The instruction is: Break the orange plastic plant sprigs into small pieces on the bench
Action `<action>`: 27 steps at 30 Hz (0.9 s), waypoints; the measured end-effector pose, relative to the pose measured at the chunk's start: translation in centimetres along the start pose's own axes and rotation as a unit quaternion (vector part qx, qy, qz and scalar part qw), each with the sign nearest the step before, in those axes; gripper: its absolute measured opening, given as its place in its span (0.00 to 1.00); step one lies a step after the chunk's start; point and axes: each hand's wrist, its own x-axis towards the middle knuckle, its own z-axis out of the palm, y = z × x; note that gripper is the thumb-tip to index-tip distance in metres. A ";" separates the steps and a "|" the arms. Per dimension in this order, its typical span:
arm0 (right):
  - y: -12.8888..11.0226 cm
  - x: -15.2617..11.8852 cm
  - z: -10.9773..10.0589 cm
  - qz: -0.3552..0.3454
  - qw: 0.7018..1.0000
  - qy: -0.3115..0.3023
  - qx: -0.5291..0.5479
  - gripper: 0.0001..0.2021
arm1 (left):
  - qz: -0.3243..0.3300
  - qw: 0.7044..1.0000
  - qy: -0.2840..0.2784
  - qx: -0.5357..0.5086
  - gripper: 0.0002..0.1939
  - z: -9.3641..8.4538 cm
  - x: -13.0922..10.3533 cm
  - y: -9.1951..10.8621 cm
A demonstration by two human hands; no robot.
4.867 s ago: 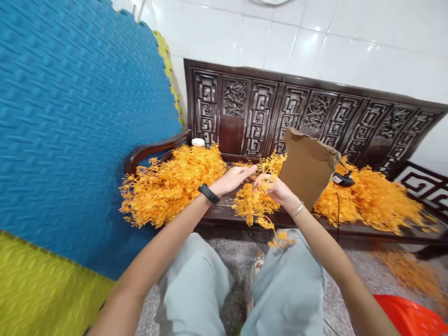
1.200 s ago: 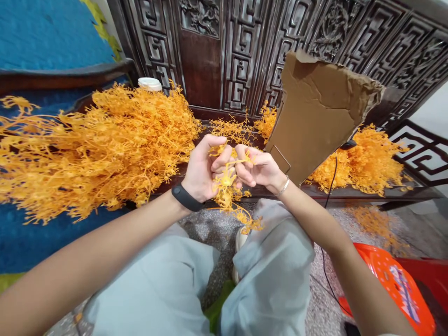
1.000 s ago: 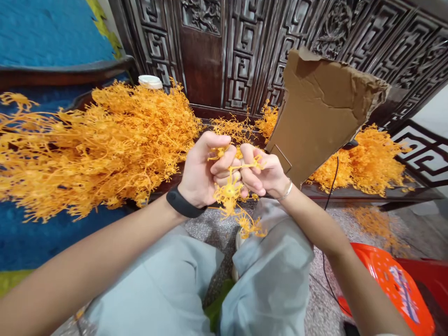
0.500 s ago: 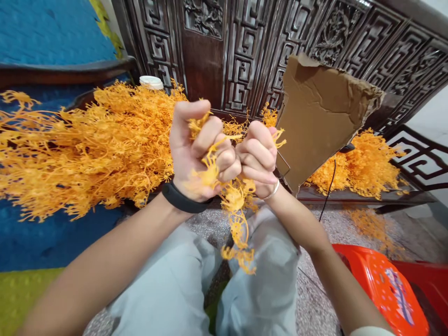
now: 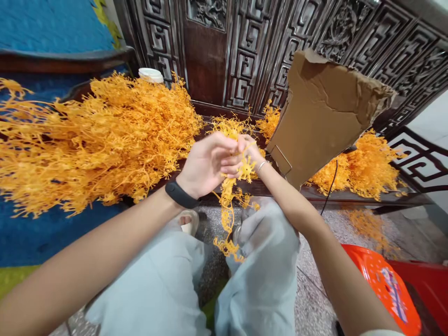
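Note:
An orange plastic strand with small branching, flower-like ends hangs from my two hands, its lower tip over the gap between my knees. My left hand, with a black band at the wrist, is closed around the upper part of it. Close against those fingertips, my right hand pinches the strand as well; its fingers are partly hidden behind the left ones. Just beyond the hands, a small heap of similar orange pieces lies on the dark wooden bench.
A large orange pile fills the left side, with a white lid behind it. A torn cardboard piece leans at the right, in front of another orange pile. A red plastic stool stands lower right.
Both hands have moved slightly away from me, toward the bench, and their tight fists have loosened into a pinch. The strand still dangles from them, now a little further left.

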 end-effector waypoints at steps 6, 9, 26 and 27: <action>2.0 1.1 -3.1 0.046 0.960 0.248 -0.121 0.08 | -0.051 0.982 0.011 0.180 0.08 -2.0 -0.1 -0.6; 1.6 0.7 -4.1 0.051 0.957 0.253 -0.131 0.07 | -0.082 0.963 0.002 0.257 0.09 -3.0 -0.1 -1.0; -3.0 -6.4 -0.5 -0.013 0.957 -0.243 -0.158 0.22 | -0.062 0.930 -0.003 0.362 0.13 -5.7 0.8 -1.5; -3.3 -7.1 -0.2 -0.035 0.950 -0.254 -0.180 0.21 | -0.060 0.929 0.002 0.365 0.14 -5.8 0.8 -1.5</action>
